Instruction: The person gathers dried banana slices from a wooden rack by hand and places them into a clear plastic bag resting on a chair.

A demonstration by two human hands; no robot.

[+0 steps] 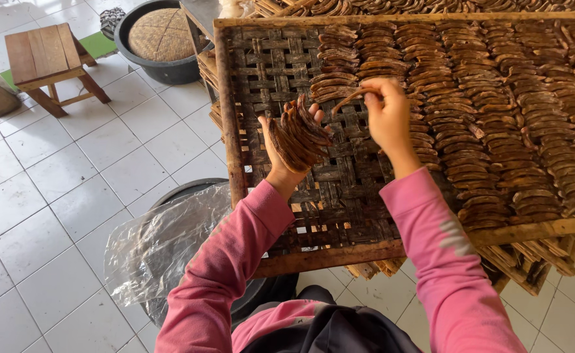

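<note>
Nearest the camera, a dark round tub (170, 196) stands on the white tiled floor (52, 216) below the person's left sleeve, with a crumpled sheet of clear plastic (160, 242) draped over its rim. Above it the woven bamboo tray (261, 72) lies flat on a stack of like trays, its near-left part bare and the rest covered with rows of dried brown slices (497, 111). The left hand (286, 147) is raised over the bare weave, palm toward the camera, fingers curled and clamped on a bundle of slices (297, 134) — thin, curved strips packed side by side, their long axes running from the heel of the hand up and to the right, the free tips fanning out past the fingertips. Just beside it, the right hand (385, 114) has thumb and fingertips pinched together on a single slice (351, 98), which points left and slightly down from the fingers, its long axis nearly level, its far tip just above the edge of the laid rows. Farther off to the left, a low wooden stool (49, 62) stands on the tiles, and beyond it a black basin (163, 46) holds a round woven lid (162, 36).
</note>
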